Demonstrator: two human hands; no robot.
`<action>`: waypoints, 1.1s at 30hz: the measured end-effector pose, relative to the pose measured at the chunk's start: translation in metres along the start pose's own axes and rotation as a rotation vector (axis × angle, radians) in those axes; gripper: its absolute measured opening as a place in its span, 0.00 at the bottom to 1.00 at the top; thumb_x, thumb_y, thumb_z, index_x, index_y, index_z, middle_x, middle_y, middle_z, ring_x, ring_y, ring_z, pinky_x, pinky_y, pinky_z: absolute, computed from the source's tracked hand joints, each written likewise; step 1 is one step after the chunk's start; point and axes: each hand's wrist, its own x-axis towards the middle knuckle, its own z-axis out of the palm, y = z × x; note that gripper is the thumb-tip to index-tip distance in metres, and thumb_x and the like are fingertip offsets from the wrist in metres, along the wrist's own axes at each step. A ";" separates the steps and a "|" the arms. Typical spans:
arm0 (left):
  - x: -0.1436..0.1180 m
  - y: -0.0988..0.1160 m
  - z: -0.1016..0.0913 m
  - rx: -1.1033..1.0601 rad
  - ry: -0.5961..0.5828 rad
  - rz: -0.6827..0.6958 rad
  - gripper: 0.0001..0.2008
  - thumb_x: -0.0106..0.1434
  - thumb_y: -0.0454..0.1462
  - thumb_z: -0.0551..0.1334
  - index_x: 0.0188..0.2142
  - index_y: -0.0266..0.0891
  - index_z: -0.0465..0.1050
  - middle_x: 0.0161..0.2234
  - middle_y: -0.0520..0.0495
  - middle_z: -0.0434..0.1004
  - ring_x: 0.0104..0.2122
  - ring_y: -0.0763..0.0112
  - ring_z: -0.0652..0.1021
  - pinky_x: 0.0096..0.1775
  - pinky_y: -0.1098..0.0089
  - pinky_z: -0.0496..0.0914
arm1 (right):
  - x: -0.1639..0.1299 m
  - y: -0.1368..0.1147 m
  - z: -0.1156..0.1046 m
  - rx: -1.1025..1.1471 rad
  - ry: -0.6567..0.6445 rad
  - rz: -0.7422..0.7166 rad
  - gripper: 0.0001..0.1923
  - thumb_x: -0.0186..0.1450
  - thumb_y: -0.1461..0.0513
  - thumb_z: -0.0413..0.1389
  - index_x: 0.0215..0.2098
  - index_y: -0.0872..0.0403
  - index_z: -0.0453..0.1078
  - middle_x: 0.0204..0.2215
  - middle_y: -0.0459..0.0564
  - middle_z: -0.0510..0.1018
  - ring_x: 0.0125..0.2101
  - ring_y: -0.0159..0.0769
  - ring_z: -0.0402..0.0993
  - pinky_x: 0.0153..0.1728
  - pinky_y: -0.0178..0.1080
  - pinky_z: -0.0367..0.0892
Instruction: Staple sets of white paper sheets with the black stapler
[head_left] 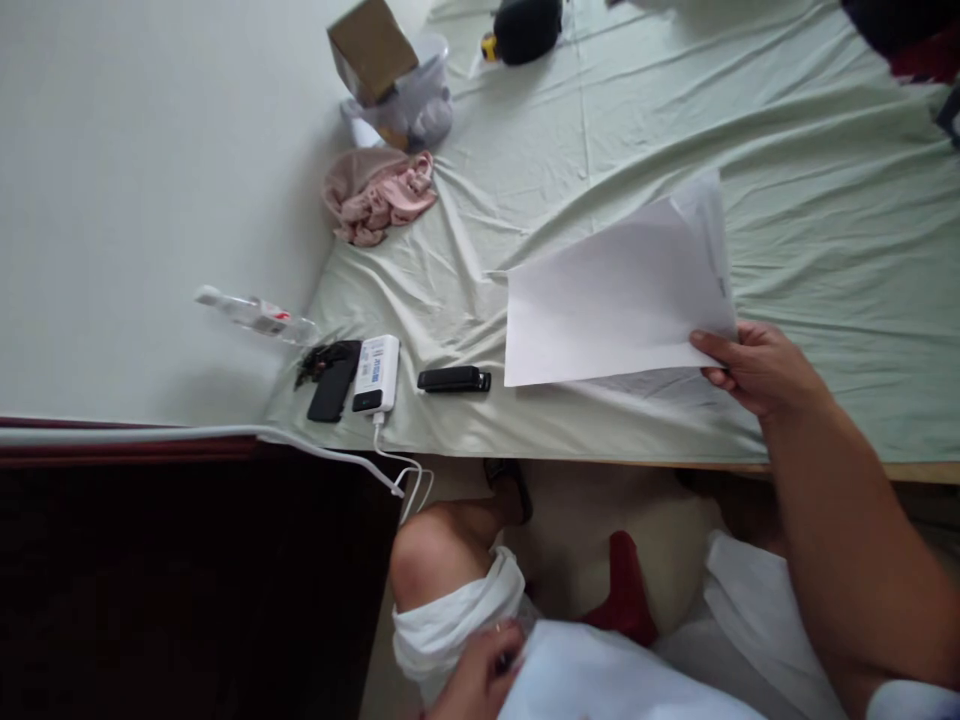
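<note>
1. White paper sheets (615,305) were held at their right-hand edge by the right hand (754,368), the thumb laid on top and the fingers tucked beneath, so the pinch was a narrow one.
2. The sheets were judged light, thin and floppy: they sagged little only because their far side rested on the bed (825,180); a grip near a corner or short edge was judged best, as a hard squeeze would crease them.
3. Seen from the right hand, the sheets stretched toward nine o'clock, with their upper corner raised toward twelve.
4. The left hand (480,675) was seen low in the frame at the lap, curled against white cloth; whether anything was gripped in it could not be told.
5. From the left hand, the sheets lay at about one o'clock, well apart.
6. At nine o'clock from the sheets, a black clip-like object (454,380) and a power bank (377,375) lay on the bed.
</note>
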 end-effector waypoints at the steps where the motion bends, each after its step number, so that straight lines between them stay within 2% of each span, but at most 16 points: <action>1: 0.002 0.010 -0.010 0.025 0.074 -0.034 0.27 0.64 0.62 0.56 0.23 0.45 0.58 0.27 0.48 0.68 0.32 0.57 0.74 0.37 0.55 0.69 | 0.000 -0.001 -0.002 -0.001 0.015 0.003 0.14 0.49 0.64 0.74 0.23 0.56 0.72 0.17 0.41 0.68 0.13 0.21 0.60 0.09 0.22 0.53; 5: 0.013 0.067 -0.053 0.170 -0.122 0.080 0.12 0.65 0.45 0.61 0.29 0.42 0.72 0.33 0.46 0.78 0.37 0.61 0.76 0.42 0.62 0.68 | -0.001 -0.007 -0.012 -0.007 0.018 0.009 0.16 0.45 0.62 0.76 0.20 0.57 0.73 0.17 0.41 0.68 0.13 0.19 0.59 0.09 0.22 0.53; 6: 0.017 0.084 -0.062 0.168 -0.131 0.154 0.14 0.67 0.45 0.59 0.28 0.41 0.72 0.32 0.46 0.77 0.35 0.63 0.76 0.41 0.63 0.68 | -0.001 -0.008 -0.014 -0.012 0.004 0.008 0.17 0.44 0.62 0.77 0.20 0.57 0.73 0.17 0.41 0.68 0.13 0.19 0.59 0.09 0.22 0.54; 7: 0.023 0.101 -0.070 0.139 -0.061 0.234 0.16 0.71 0.45 0.58 0.29 0.41 0.73 0.33 0.46 0.78 0.36 0.64 0.76 0.42 0.64 0.68 | -0.002 -0.009 -0.017 -0.016 -0.005 0.006 0.18 0.42 0.61 0.78 0.20 0.57 0.74 0.17 0.41 0.68 0.13 0.19 0.59 0.09 0.22 0.54; 9: 0.041 0.132 -0.084 -0.018 0.236 0.348 0.18 0.74 0.48 0.58 0.31 0.42 0.75 0.33 0.47 0.77 0.35 0.64 0.76 0.41 0.65 0.69 | -0.003 -0.010 -0.022 -0.030 -0.006 0.011 0.20 0.41 0.60 0.80 0.19 0.57 0.74 0.16 0.41 0.68 0.13 0.19 0.58 0.09 0.22 0.55; 12: 0.084 0.169 -0.102 -0.311 0.813 0.434 0.17 0.74 0.51 0.59 0.36 0.44 0.75 0.34 0.49 0.78 0.35 0.67 0.76 0.42 0.67 0.71 | -0.006 -0.012 -0.028 -0.049 0.017 0.033 0.23 0.39 0.58 0.81 0.18 0.57 0.72 0.16 0.41 0.67 0.12 0.18 0.58 0.09 0.22 0.54; 14: 0.117 0.189 -0.117 -0.524 1.012 0.473 0.16 0.74 0.53 0.59 0.40 0.44 0.73 0.41 0.46 0.80 0.41 0.66 0.79 0.43 0.68 0.73 | -0.008 -0.014 -0.030 -0.048 0.035 0.037 0.25 0.38 0.55 0.82 0.17 0.57 0.72 0.15 0.41 0.66 0.12 0.19 0.57 0.09 0.22 0.54; 15: 0.133 0.199 -0.126 -0.614 0.988 0.468 0.17 0.74 0.54 0.57 0.42 0.44 0.73 0.46 0.44 0.81 0.46 0.65 0.80 0.44 0.68 0.74 | -0.009 -0.015 -0.031 -0.042 0.050 0.030 0.27 0.37 0.54 0.83 0.17 0.57 0.72 0.15 0.41 0.66 0.12 0.19 0.57 0.08 0.22 0.54; 17: 0.160 0.216 -0.142 -0.735 0.773 0.460 0.22 0.72 0.57 0.58 0.46 0.43 0.75 0.48 0.40 0.83 0.48 0.62 0.83 0.44 0.66 0.77 | -0.011 -0.015 -0.033 -0.035 0.080 0.013 0.29 0.34 0.52 0.83 0.16 0.57 0.71 0.15 0.41 0.65 0.12 0.19 0.57 0.08 0.22 0.53; 19: 0.179 0.227 -0.155 -0.771 0.544 0.522 0.23 0.65 0.56 0.67 0.46 0.40 0.77 0.45 0.40 0.86 0.46 0.59 0.84 0.45 0.63 0.78 | -0.010 -0.012 -0.034 -0.035 0.102 0.007 0.29 0.34 0.52 0.83 0.17 0.57 0.71 0.15 0.41 0.66 0.13 0.19 0.57 0.08 0.22 0.54; 21: 0.192 0.229 -0.162 -0.800 0.448 0.550 0.25 0.55 0.54 0.76 0.43 0.39 0.79 0.40 0.42 0.87 0.42 0.57 0.85 0.43 0.62 0.80 | -0.008 -0.007 -0.034 -0.033 0.121 0.001 0.27 0.36 0.53 0.83 0.19 0.56 0.74 0.17 0.40 0.67 0.13 0.19 0.57 0.08 0.22 0.53; 23: 0.200 0.223 -0.161 -0.820 0.482 0.567 0.26 0.50 0.52 0.80 0.41 0.39 0.80 0.34 0.47 0.86 0.37 0.60 0.85 0.39 0.65 0.79 | -0.005 0.001 -0.034 -0.037 0.133 -0.023 0.23 0.41 0.54 0.82 0.26 0.54 0.79 0.19 0.40 0.70 0.14 0.20 0.57 0.08 0.22 0.54; 26: 0.205 0.211 -0.153 -0.784 0.643 0.610 0.23 0.53 0.52 0.79 0.38 0.38 0.80 0.30 0.51 0.84 0.30 0.69 0.81 0.33 0.72 0.75 | -0.001 0.013 -0.035 -0.095 0.132 -0.068 0.17 0.51 0.54 0.79 0.33 0.52 0.83 0.21 0.40 0.73 0.16 0.22 0.59 0.11 0.24 0.58; 28: 0.206 0.207 -0.149 -0.770 0.689 0.638 0.22 0.55 0.52 0.79 0.36 0.38 0.80 0.30 0.51 0.84 0.29 0.72 0.79 0.33 0.73 0.74 | 0.003 0.019 -0.035 -0.101 0.171 -0.111 0.11 0.55 0.57 0.76 0.34 0.52 0.84 0.23 0.41 0.77 0.20 0.23 0.67 0.18 0.23 0.67; 31: 0.204 0.208 -0.149 -0.824 0.629 0.661 0.23 0.56 0.54 0.77 0.38 0.39 0.80 0.32 0.49 0.84 0.31 0.68 0.81 0.36 0.70 0.76 | 0.006 0.022 -0.034 0.016 0.275 -0.200 0.10 0.55 0.61 0.75 0.36 0.51 0.86 0.27 0.43 0.82 0.30 0.26 0.77 0.33 0.24 0.74; 33: 0.202 0.209 -0.150 -0.831 0.557 0.680 0.23 0.56 0.54 0.77 0.40 0.40 0.80 0.32 0.49 0.83 0.32 0.67 0.81 0.37 0.69 0.76 | 0.008 0.021 -0.033 0.097 0.336 -0.240 0.12 0.52 0.63 0.76 0.35 0.51 0.86 0.28 0.43 0.84 0.29 0.27 0.77 0.32 0.26 0.74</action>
